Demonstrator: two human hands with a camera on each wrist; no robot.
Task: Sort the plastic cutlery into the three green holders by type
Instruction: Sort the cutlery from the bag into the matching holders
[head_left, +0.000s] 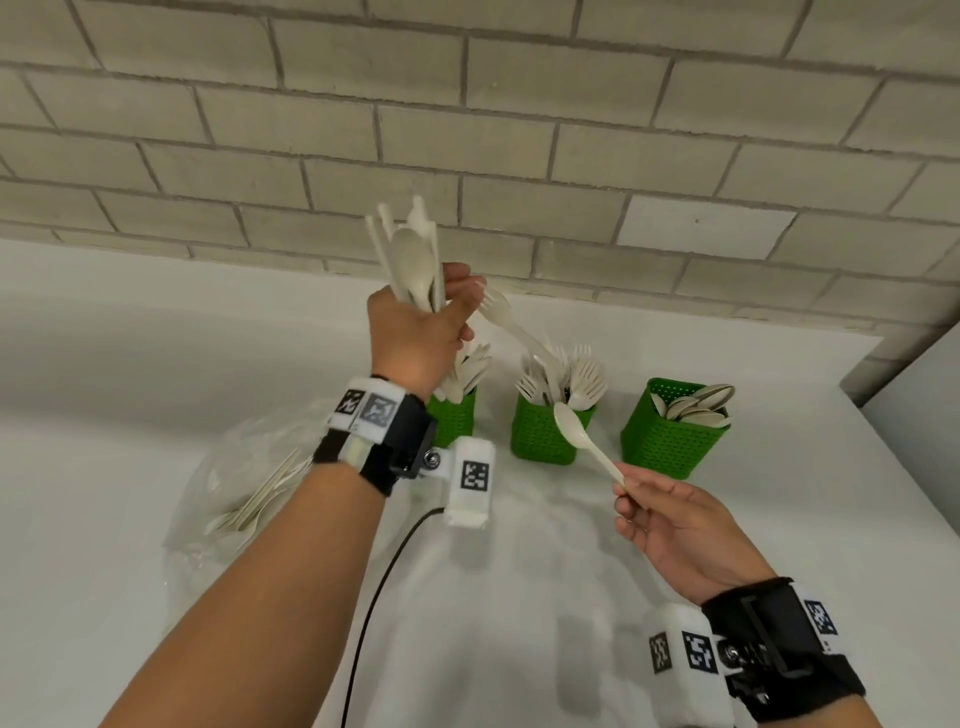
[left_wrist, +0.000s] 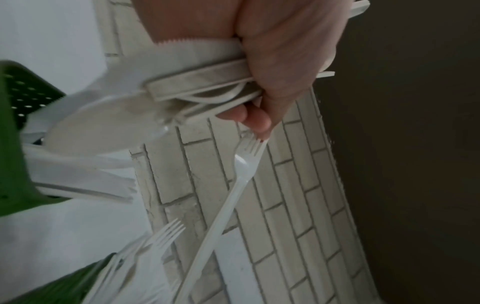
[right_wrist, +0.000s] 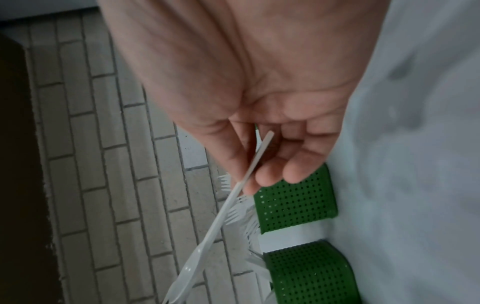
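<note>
My left hand is raised above the holders and grips a bundle of white cutlery, with a spoon bowl and knife blades showing. A single fork slants from that hand's fingertips down to the middle green holder, which is full of forks. The left holder has knives and is partly hidden by my wrist. The right holder has spoons. My right hand pinches the handle end of a spoon in front of the middle and right holders.
A clear plastic bag with more cutlery lies on the white table at the left. A black cable runs under my left forearm. A brick wall stands close behind the holders. The table's edge runs past the right holder.
</note>
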